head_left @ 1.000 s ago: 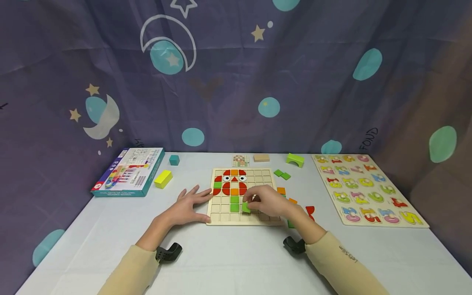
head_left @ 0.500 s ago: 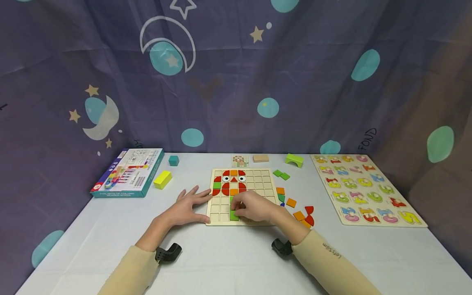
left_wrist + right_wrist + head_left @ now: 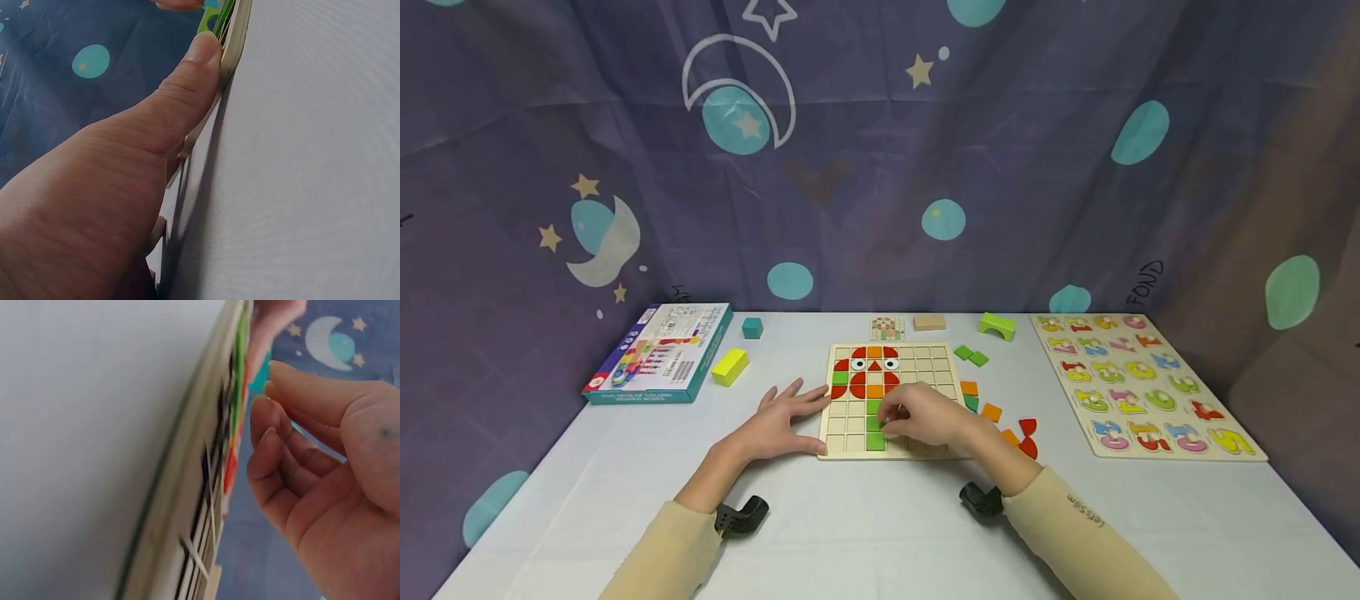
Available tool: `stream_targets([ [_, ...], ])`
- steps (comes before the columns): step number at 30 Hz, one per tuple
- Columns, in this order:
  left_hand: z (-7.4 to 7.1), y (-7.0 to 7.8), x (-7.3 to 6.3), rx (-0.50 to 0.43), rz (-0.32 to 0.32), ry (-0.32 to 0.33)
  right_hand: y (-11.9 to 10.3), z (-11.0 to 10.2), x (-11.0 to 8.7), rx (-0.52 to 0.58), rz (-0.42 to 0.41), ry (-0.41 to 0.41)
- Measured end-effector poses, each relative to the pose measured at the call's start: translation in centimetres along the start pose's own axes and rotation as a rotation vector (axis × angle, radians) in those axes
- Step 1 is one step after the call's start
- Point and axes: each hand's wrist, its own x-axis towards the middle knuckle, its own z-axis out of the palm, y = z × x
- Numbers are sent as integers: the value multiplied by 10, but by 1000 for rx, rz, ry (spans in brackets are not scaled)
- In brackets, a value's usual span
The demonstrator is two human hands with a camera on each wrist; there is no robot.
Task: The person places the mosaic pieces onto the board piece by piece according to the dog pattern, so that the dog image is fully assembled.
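Note:
A square wooden grid board [image 3: 847, 408] lies flat before me, with red, orange and green tiles forming a face with round eyes. Below that face, several green square tiles [image 3: 875, 442] run down one column. My left hand [image 3: 778, 423] lies against the board's left edge, fingers spread and thumb at the lower corner. Over the lower middle of the board, my right hand [image 3: 928, 414] has its bent fingertips right beside the green column. In the right wrist view its fingers [image 3: 269, 459] are loosely curled off the board's surface, and no tile shows between them.
Loose orange [image 3: 991, 412], green [image 3: 978, 358] and red [image 3: 1028, 427] tiles lie right of the board. A picture card [image 3: 887, 327], wooden block [image 3: 929, 322] and green arch [image 3: 997, 326] stand behind. A number puzzle [image 3: 1142, 387] lies right; a box [image 3: 658, 354] and yellow block [image 3: 731, 367] left.
My right hand moved left, carrying a green tile to the bottom of the green column. The tile now lies there, and the fingers have drawn slightly off it. The left hand stayed still.

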Motion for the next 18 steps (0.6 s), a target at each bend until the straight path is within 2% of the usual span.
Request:
stream_targets([
  [5,0,0,0,-4,-3,2,12,-19,-10,31,26,57],
  [10,0,0,0,-8,1,3,28,-38,-21,63,117,94],
  [18,1,0,0,-8,5,-1,57,-61,-34,47,210,149],
])
